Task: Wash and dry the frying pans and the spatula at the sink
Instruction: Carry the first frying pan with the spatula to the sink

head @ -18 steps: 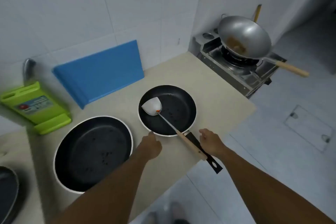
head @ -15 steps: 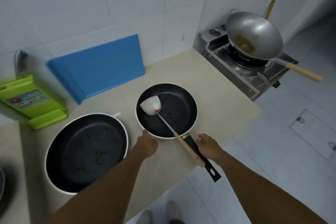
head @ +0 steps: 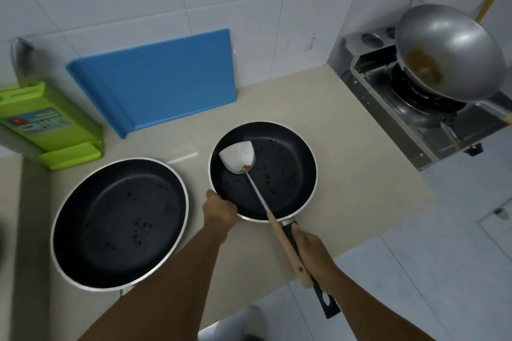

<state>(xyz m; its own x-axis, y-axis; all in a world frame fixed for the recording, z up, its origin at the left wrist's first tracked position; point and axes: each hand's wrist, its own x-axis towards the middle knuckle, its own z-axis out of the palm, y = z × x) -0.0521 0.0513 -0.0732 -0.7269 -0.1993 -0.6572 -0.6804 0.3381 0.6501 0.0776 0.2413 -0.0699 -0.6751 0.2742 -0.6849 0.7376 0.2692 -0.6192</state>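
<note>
A small black frying pan [head: 285, 171] with food specks sits on the beige counter [head: 360, 174]. A metal spatula [head: 238, 156] with a wooden handle lies in it, its handle sticking out over the pan's black handle. My left hand [head: 220, 212] grips the pan's near-left rim. My right hand [head: 313, 252] is closed around the pan's black handle, right beside the spatula's wooden handle. A larger dirty black frying pan [head: 119, 224] rests to the left on the counter.
A blue cutting board [head: 166, 75] leans on the tiled wall. A green knife block [head: 47, 124] stands at the left. At the right a steel wok [head: 448, 50] sits on a gas stove [head: 410, 108]. The counter's front edge runs just below my hands.
Both hands moved forward: the left one reached the small pan's rim and the right one closed on its handle. The view shifted slightly.
</note>
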